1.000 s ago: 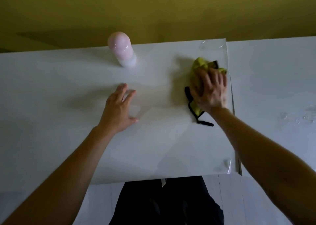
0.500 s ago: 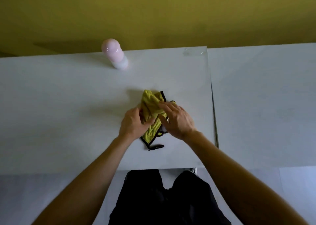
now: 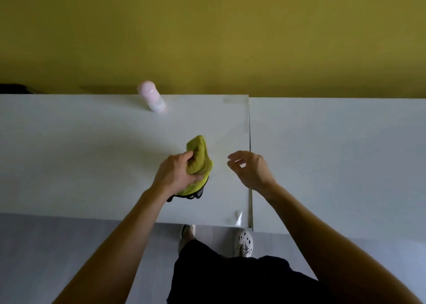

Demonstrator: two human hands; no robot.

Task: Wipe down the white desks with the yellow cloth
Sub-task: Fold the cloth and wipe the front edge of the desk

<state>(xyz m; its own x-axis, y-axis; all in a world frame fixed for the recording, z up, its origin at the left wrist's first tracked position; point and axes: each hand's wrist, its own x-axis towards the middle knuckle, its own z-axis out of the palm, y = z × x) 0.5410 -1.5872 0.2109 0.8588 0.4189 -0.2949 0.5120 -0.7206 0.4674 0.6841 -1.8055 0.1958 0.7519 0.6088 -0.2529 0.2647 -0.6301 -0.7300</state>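
Two white desks stand side by side, the left desk (image 3: pixel 80 156) and the right desk (image 3: pixel 334 160), with a thin seam between them. My left hand (image 3: pixel 174 173) grips the bunched yellow cloth (image 3: pixel 198 159) with black trim above the left desk, near its right end. My right hand (image 3: pixel 252 168) hovers just right of the cloth, over the seam, with its fingers loosely curled and nothing in them.
A pink and white bottle (image 3: pixel 152 99) stands at the back of the left desk. A yellow wall (image 3: pixel 207 38) runs behind both desks. A peeling clear film corner (image 3: pixel 238 219) shows at the left desk's front right. My shoes stand on the floor below.
The cloth passed from my right hand at the desk's right end, through both hands, into my left hand alone. My right hand let go and drew away to the right.
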